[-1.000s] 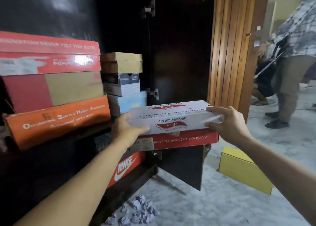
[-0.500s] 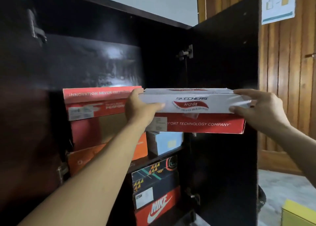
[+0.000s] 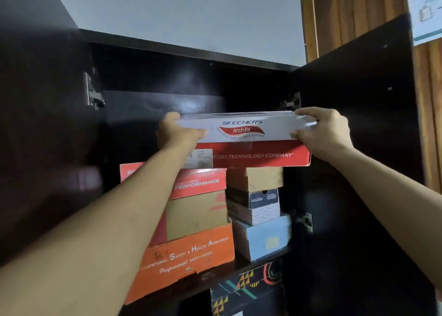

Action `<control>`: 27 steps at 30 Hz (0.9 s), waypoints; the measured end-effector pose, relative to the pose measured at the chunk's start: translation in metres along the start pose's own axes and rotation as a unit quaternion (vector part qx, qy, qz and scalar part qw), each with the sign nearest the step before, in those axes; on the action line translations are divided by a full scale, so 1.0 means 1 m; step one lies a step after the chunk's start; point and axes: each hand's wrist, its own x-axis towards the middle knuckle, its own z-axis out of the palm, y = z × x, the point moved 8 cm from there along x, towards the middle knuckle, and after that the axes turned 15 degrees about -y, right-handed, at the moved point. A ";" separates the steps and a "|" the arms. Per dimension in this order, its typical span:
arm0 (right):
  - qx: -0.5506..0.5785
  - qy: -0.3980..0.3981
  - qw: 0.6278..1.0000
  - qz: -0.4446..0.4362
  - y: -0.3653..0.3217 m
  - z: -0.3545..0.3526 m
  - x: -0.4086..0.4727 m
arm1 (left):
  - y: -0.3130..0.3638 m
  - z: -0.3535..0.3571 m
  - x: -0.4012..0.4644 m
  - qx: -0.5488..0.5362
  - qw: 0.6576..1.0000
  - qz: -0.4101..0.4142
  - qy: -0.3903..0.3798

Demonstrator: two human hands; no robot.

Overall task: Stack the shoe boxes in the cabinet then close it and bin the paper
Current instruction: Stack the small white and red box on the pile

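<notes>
A white-and-red Skechers shoe box is held high inside the dark cabinet, level with the top of the upper-shelf stacks. My left hand grips its left end and my right hand grips its right end. Its underside is at or just above the tan box topping the right stack and the red Skechers Performance box on the left stack; contact is unclear. No paper is in view.
Below sit an orange safety-shoe box, a grey-patterned box and a light blue box. A black patterned box is on the lower shelf. The right door stands open against the wooden wall.
Both hands have lifted the Skechers box from waist height up to the top of the upper-shelf stacks and moved it into the cabinet. My view has tilted upward.
</notes>
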 end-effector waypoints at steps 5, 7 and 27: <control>0.021 -0.027 0.999 -0.026 -0.015 0.053 0.053 | -0.006 -0.032 0.036 0.022 0.998 -0.001 0.063; 0.035 -0.044 0.998 -0.031 -0.019 0.078 0.071 | -0.013 -0.046 0.048 0.034 0.996 0.000 0.086; 0.120 -0.132 0.982 -0.062 -0.041 0.229 0.143 | -0.076 -0.099 0.087 0.192 0.979 0.019 0.057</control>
